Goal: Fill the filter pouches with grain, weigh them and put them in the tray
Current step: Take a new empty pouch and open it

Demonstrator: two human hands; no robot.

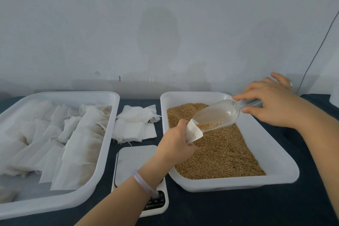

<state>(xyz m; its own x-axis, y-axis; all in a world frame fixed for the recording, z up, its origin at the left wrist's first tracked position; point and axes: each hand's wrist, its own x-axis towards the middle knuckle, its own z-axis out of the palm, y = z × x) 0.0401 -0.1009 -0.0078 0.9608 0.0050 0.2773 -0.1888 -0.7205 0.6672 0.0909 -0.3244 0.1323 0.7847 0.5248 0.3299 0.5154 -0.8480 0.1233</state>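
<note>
1. Nearest, a white scale [136,163] is set on the dark surface [238,207] between two white trays. Its platform is crossed by the left forearm, and part of its dark control panel [159,202] is covered by a pale bracelet [141,181] worn on that wrist. White markings are printed on the panel but are too small to be read.
2. To the left, the collecting tray [103,145] is packed with filled pouches [78,148], which are laid overlapping in rows with their drawstrings loose.
3. To the right, the grain tray [282,170] is spread with brown grain [220,152] over most of its floor.
4. Above the left part of the grain tray, a white filter pouch [194,131] is gripped by the left hand [176,143], whose fingers are curled round it; its mouth is held open and turned up to the right.
5. A clear plastic scoop [218,113] is tilted mouth-down, with its lip set in the pouch opening; a little grain is seen at the lip. Its handle is pinched between thumb and fingers of the right hand [275,102].
6. Beyond the scale, a loose pile of empty pouches [135,124] is left on the surface between the trays.
7. Farthest back, a pale wall [165,24] is seen, with a thin cable [319,49] running down it at the right.
</note>
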